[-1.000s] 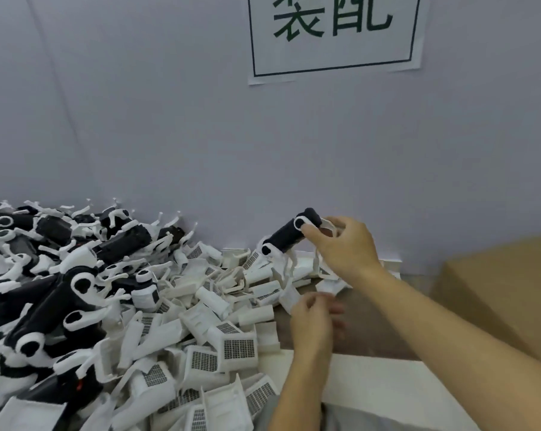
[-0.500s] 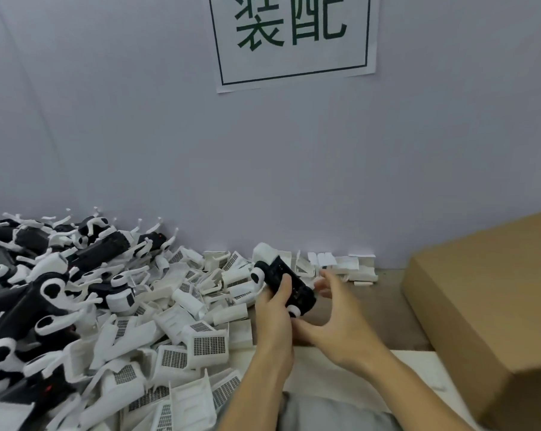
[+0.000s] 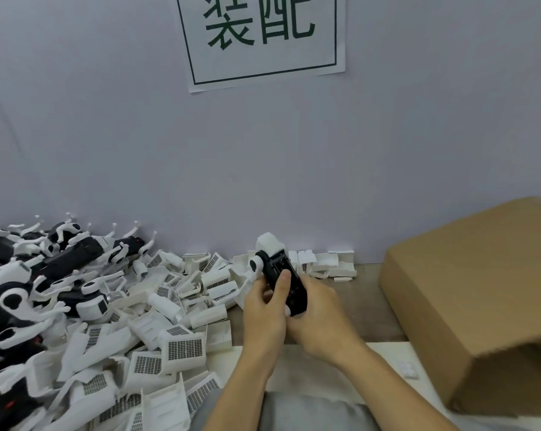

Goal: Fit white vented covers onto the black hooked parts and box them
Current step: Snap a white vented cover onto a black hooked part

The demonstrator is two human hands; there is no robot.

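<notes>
The black hooked part (image 3: 281, 279) sits above the counter (image 3: 356, 293), gripped by both hands: the left hand (image 3: 264, 309) wraps it with the thumb pressed on its face, the right hand (image 3: 317, 315) cups it from the side. Fitting well likely means aligning the white cover squarely before pressing. Loose vented covers (image 3: 185, 346) lie left; the cardboard box (image 3: 468, 306) waits right.

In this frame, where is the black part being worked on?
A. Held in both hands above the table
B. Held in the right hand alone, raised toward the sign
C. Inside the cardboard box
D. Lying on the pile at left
A: the black part sits between the left hand and the right hand, left thumb across it, with the box off to the right.
</notes>
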